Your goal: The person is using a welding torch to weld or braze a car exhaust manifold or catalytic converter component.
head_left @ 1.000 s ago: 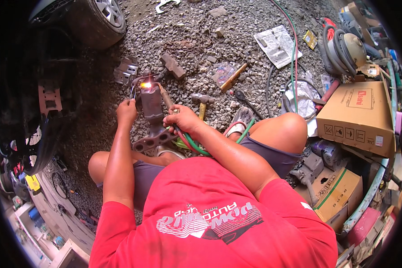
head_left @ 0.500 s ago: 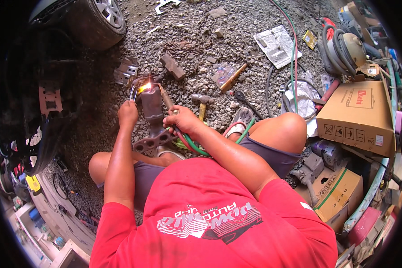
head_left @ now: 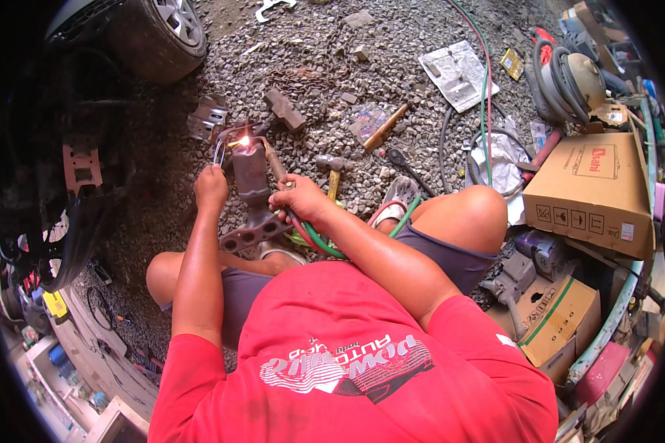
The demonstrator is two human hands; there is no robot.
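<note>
An exhaust manifold (head_left: 251, 176) stands between my legs, its flange with several round holes nearest me. A bright glow (head_left: 244, 140) burns at its far end. My right hand (head_left: 301, 199) is closed round a gas torch (head_left: 275, 161), its tip at the glow; a red and a green hose (head_left: 319, 242) trail from it. My left hand (head_left: 211, 186) is closed on a thin, silvery two-pronged tool (head_left: 219, 153), which reaches up beside the glow. Whether its far end grips anything I cannot make out.
On the gravel beyond lie a heavy hammer head (head_left: 284, 111), a hammer (head_left: 335, 173), a wooden handle (head_left: 386, 127), a ratchet (head_left: 410, 170) and a metal bracket (head_left: 207, 118). Cardboard boxes (head_left: 591, 188) line the right; a car wheel (head_left: 159, 40) and dark car parts stand left.
The yellow flame at the manifold's far end has shrunk to a smaller, pinkish-white glow. Both hands stay in almost the same place.
</note>
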